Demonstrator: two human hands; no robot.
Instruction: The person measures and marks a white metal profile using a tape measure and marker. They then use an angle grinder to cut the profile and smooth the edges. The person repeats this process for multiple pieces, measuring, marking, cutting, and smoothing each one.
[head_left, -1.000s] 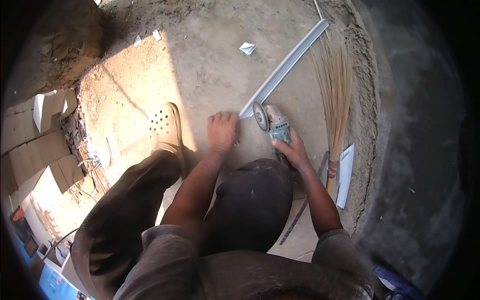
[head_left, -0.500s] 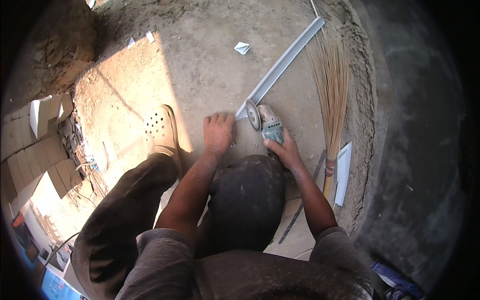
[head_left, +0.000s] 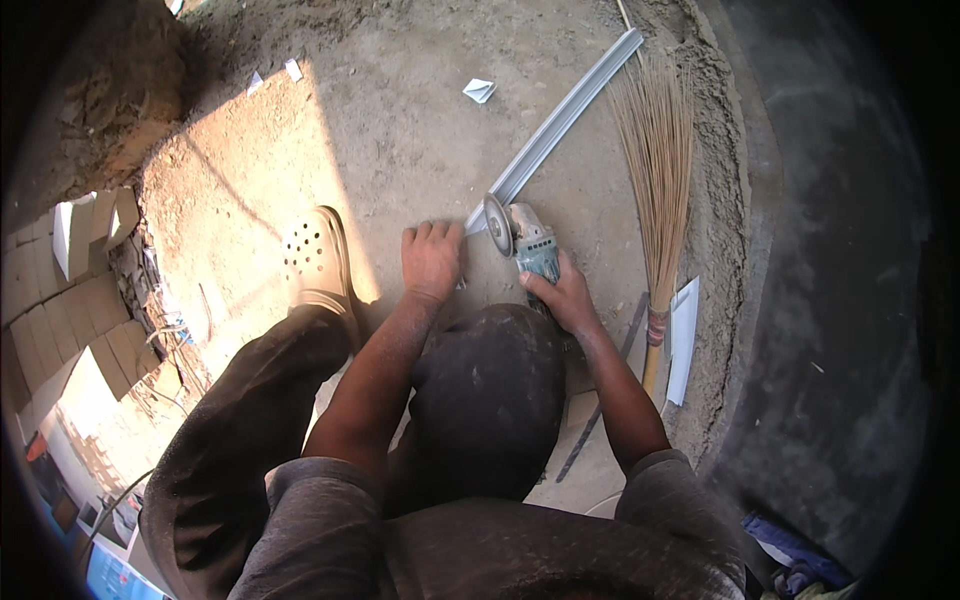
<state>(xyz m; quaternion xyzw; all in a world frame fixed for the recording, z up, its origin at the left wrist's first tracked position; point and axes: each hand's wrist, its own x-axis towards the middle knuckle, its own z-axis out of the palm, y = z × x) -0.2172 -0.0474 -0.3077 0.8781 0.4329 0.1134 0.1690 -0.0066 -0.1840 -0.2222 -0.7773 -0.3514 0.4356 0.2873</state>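
A long white grooved trim strip [head_left: 568, 118] lies slanted on the ground, its near end at the thumb side of my left hand [head_left: 432, 264]. That hand is closed, fingers curled down, and seems to pinch the strip's end; the thumb tip is hidden. My right hand [head_left: 566, 294] is wrapped round the body of a teal and grey angle grinder [head_left: 537, 252]. The grinder's disc [head_left: 498, 225] stands on edge at the strip's near end, just right of my left hand. I cannot tell whether the disc touches the strip.
A stick broom [head_left: 660, 180] lies to the right, beside a white offcut [head_left: 683, 340] and a thin dark bar [head_left: 600, 400]. A small white scrap [head_left: 479, 91] lies farther off. Stacked tan blocks [head_left: 70, 325] stand at the left. My clog [head_left: 318, 255] is planted left of my hands.
The whole scene has shifted slightly left and up in view. My hands, the grinder and the strip keep nearly the same places relative to one another.
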